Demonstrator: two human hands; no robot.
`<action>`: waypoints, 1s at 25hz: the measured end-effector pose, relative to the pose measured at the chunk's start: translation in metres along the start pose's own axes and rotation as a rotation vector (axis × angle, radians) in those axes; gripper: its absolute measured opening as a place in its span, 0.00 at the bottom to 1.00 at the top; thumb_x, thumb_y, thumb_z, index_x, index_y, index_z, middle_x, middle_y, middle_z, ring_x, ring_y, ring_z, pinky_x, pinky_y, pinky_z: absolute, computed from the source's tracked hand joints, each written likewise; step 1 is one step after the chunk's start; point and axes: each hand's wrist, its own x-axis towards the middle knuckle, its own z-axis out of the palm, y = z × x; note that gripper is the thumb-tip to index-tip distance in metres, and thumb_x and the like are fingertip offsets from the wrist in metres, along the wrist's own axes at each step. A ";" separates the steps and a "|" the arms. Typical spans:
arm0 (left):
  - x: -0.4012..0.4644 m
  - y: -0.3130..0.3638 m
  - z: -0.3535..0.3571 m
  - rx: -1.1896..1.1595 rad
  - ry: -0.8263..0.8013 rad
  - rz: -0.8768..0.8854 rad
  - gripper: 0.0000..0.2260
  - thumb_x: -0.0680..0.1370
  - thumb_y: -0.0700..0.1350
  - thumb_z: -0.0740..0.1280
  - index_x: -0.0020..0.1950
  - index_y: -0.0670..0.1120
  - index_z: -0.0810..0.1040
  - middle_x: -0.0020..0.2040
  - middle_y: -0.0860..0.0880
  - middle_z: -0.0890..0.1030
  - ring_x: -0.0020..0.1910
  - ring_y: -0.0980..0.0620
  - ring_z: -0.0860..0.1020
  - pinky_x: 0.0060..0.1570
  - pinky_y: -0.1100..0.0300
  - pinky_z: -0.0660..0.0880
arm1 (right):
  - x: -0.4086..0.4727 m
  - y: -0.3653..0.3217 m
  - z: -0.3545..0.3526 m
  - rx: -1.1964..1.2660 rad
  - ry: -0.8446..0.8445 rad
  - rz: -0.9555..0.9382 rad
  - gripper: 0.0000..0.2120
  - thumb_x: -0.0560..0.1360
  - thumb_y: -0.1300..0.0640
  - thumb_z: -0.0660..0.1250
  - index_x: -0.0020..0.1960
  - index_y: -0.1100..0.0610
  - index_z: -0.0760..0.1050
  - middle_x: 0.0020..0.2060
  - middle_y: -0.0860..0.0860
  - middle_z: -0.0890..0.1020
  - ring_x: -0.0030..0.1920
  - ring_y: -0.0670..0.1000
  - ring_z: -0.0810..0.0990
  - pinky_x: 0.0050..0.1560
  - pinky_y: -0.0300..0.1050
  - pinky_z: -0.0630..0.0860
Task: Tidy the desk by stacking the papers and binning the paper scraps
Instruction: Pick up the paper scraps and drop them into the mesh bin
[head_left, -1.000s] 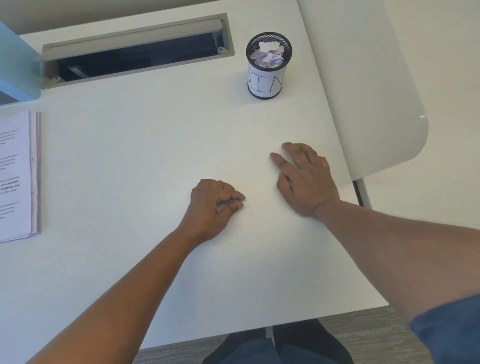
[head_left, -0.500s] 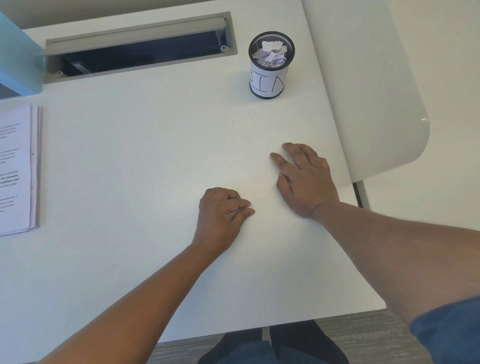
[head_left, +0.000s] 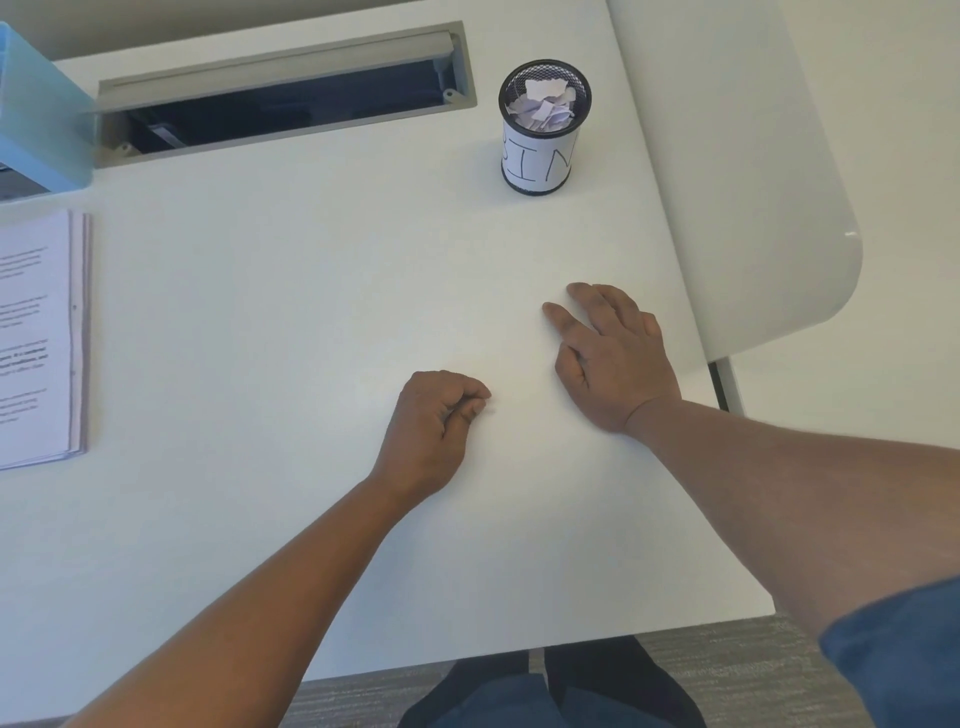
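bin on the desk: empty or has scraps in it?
Has scraps. The bin stands upright, and crumpled white paper scraps show through its open top, piled close to the rim. How deep the pile goes cannot be told.

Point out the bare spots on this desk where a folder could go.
Widest patch: middle of the desk, bordered by the cable slot behind, the paper stack left, the bin right. Another lies along the near edge below the forearms. Crowded: around the left hand and right hand.
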 end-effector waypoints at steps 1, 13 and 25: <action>-0.001 -0.002 -0.001 -0.004 -0.003 0.003 0.08 0.80 0.35 0.68 0.52 0.46 0.84 0.50 0.62 0.78 0.56 0.66 0.73 0.56 0.75 0.67 | 0.000 0.000 0.000 -0.001 -0.002 0.000 0.25 0.79 0.48 0.52 0.75 0.46 0.69 0.77 0.50 0.65 0.76 0.57 0.61 0.66 0.58 0.66; 0.017 -0.014 -0.009 0.157 -0.180 0.155 0.08 0.78 0.38 0.73 0.53 0.49 0.88 0.44 0.60 0.78 0.49 0.54 0.72 0.50 0.67 0.69 | 0.000 -0.001 -0.001 -0.003 -0.004 0.006 0.25 0.79 0.48 0.52 0.75 0.46 0.69 0.78 0.50 0.65 0.76 0.57 0.60 0.66 0.58 0.65; 0.048 -0.012 -0.010 0.574 -0.301 0.625 0.13 0.69 0.28 0.68 0.43 0.46 0.78 0.40 0.50 0.74 0.36 0.47 0.65 0.31 0.53 0.68 | -0.001 -0.001 0.000 0.021 0.012 0.002 0.26 0.79 0.48 0.52 0.75 0.46 0.70 0.78 0.51 0.65 0.76 0.57 0.60 0.67 0.58 0.64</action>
